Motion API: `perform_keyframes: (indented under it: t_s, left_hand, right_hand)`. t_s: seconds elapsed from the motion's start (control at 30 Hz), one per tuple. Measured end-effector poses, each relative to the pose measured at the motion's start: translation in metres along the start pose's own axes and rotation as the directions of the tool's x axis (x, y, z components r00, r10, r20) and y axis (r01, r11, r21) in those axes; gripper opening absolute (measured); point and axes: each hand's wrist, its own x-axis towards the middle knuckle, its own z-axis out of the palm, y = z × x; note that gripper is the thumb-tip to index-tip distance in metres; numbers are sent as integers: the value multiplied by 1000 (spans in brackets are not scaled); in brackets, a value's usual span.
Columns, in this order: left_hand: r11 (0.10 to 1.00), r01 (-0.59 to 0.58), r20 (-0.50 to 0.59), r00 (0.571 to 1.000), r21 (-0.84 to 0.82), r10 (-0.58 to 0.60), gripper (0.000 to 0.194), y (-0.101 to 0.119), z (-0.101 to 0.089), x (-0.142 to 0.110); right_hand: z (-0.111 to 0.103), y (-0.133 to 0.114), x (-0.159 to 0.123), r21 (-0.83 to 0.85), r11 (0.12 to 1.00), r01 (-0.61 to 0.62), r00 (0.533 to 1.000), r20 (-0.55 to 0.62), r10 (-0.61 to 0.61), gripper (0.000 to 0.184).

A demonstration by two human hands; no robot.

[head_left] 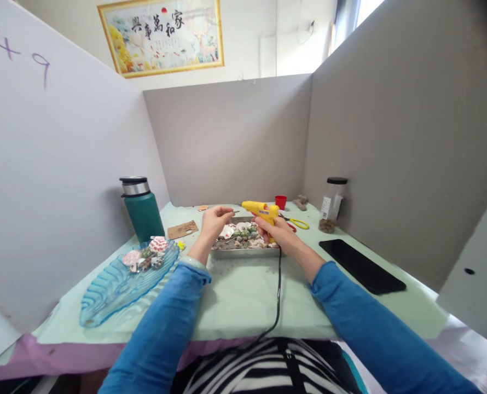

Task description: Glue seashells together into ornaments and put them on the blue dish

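My right hand (282,232) grips a yellow hot glue gun (255,207), its nozzle pointing left. A black cord (279,290) runs from the gun's handle down over the table's front edge. Just left of the nozzle, my left hand (215,223) has its fingertips pinched on something small and thin, too small to name. Both hands are above a shallow metal tray (245,253) that holds shells, pebbles and greenish bits. To the left, a blue glass dish (116,293) shaped like a shell carries several seashells (158,244) and small pieces.
A green bottle (144,213) and a cardboard piece (183,229) stand or lie at left. Behind the tray are a red cup (280,202) and yellow-handled scissors (299,223). A clear jar (332,205) and black phone-like slab (361,266) are at right. Grey partitions (227,142) enclose the table.
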Motion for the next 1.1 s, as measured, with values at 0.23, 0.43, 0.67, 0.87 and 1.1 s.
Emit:
perform_keyframes:
  t_s: [0.23, 0.43, 0.67, 0.87, 1.1]
  left_hand:
    - [980, -85, -78, 992, 178, 100, 19, 5, 1, -1]
    - [955, -139, -79, 983, 262, 165, 16, 13, 1, -6]
    - [955, -152, -105, 977, 254, 184, 16, 11, 1, -5]
    - [957, -142, -122, 977, 252, 177, 15, 11, 1, -5]
    - [948, -157, -141, 969, 277, 201, 12, 14, 0, -6]
  right_hand:
    - [1, 4, 0, -50, 999, 16, 998, 58, -13, 36]
    - [2, -1, -2, -81, 997, 2, 999, 40, 2, 34]
    - [1, 3, 0, -58, 998, -5, 999, 47, 8, 33]
    - [0, 4, 0, -38, 999, -4, 998, 60, 6, 35]
    - [-1, 2, 0, -41, 999, -18, 997, 77, 21, 35]
